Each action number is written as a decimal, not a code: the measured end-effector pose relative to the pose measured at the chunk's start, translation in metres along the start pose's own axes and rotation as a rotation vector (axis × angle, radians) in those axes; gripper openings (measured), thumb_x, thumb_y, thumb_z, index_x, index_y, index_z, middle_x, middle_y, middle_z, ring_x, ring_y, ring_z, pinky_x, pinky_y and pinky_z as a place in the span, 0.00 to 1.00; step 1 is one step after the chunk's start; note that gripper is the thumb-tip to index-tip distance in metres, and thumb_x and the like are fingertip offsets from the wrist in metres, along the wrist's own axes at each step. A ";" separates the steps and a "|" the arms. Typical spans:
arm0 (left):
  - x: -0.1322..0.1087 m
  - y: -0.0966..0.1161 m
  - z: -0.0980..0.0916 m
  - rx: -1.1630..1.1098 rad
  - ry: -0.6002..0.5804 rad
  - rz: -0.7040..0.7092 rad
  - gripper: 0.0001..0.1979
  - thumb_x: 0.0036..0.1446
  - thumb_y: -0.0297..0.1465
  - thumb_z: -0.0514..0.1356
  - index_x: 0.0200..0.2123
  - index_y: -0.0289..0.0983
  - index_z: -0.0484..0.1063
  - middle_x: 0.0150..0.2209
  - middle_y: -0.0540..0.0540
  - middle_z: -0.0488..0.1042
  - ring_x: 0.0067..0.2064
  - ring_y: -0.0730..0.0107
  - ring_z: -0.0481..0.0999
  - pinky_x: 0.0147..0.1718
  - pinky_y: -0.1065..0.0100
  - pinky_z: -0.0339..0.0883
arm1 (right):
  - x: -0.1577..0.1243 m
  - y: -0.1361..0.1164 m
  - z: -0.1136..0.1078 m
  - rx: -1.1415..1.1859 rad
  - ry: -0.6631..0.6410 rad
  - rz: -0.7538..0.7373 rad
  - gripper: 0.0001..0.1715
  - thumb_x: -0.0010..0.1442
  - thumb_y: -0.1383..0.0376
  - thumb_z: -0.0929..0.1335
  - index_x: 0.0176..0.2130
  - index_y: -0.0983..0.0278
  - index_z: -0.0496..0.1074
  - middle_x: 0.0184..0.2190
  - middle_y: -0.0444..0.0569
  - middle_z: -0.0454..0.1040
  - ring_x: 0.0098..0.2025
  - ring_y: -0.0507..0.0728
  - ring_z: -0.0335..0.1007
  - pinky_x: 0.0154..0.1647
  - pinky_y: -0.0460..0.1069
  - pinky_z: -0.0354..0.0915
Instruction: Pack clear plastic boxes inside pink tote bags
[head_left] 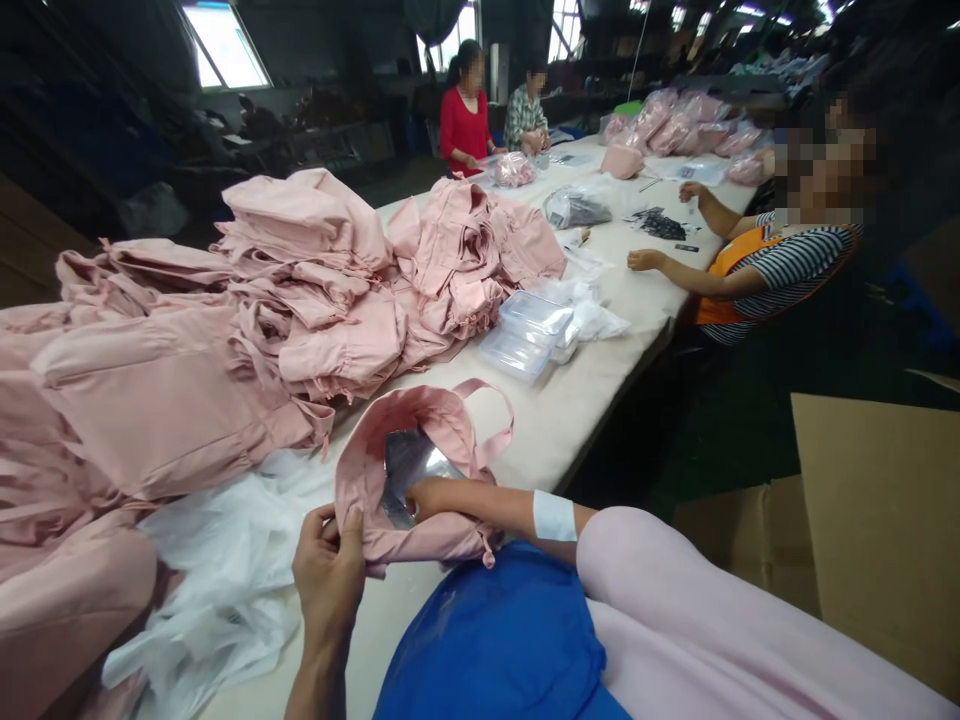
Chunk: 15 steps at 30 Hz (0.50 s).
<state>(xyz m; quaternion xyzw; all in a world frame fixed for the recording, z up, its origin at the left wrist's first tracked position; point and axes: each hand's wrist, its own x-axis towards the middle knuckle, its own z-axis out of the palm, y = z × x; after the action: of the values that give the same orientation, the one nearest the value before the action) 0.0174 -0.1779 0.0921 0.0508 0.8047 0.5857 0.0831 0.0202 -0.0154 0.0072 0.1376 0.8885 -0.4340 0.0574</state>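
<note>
My left hand [330, 570] pinches the near edge of a folded pink garment [420, 440] held just above the table's front edge. My right hand [424, 497] is closed at the mouth of a clear plastic bag [411, 468] that lies inside the garment; its fingertips are hidden. A white bandage wraps my right forearm [553, 516]. A pink strap loops up from the garment on its right side.
Heaps of pink garments [225, 330] cover the left of the long white table [570, 410]. White plastic sheets [225, 570] lie near left. Clear boxes [529, 330] sit mid-table. A person in stripes [772, 270] sits right; two people stand far back. Cardboard [877, 530] stands right.
</note>
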 end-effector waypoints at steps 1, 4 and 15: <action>0.002 -0.006 -0.006 0.021 -0.006 -0.008 0.21 0.50 0.48 0.65 0.38 0.39 0.67 0.23 0.52 0.70 0.19 0.70 0.67 0.14 0.72 0.61 | 0.001 0.009 -0.009 -0.029 -0.030 -0.002 0.10 0.54 0.66 0.74 0.36 0.69 0.75 0.33 0.49 0.76 0.37 0.57 0.74 0.40 0.50 0.69; -0.003 -0.020 -0.012 0.089 -0.045 0.025 0.20 0.52 0.48 0.64 0.39 0.39 0.68 0.24 0.51 0.71 0.22 0.68 0.70 0.17 0.72 0.64 | -0.002 0.031 -0.030 -0.143 -0.025 0.037 0.31 0.50 0.66 0.75 0.52 0.74 0.70 0.49 0.64 0.73 0.53 0.67 0.69 0.52 0.54 0.65; -0.013 -0.018 0.020 0.051 -0.122 0.038 0.17 0.58 0.46 0.59 0.43 0.39 0.67 0.23 0.53 0.70 0.14 0.71 0.64 0.10 0.71 0.60 | -0.021 0.034 0.034 -0.335 0.012 0.166 0.72 0.39 0.53 0.79 0.70 0.66 0.43 0.70 0.69 0.36 0.70 0.77 0.31 0.67 0.65 0.41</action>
<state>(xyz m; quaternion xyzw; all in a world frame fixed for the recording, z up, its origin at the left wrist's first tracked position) 0.0338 -0.1671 0.0703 0.1040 0.8117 0.5622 0.1195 0.0493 -0.0266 -0.0347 0.2016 0.9343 -0.2729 0.1098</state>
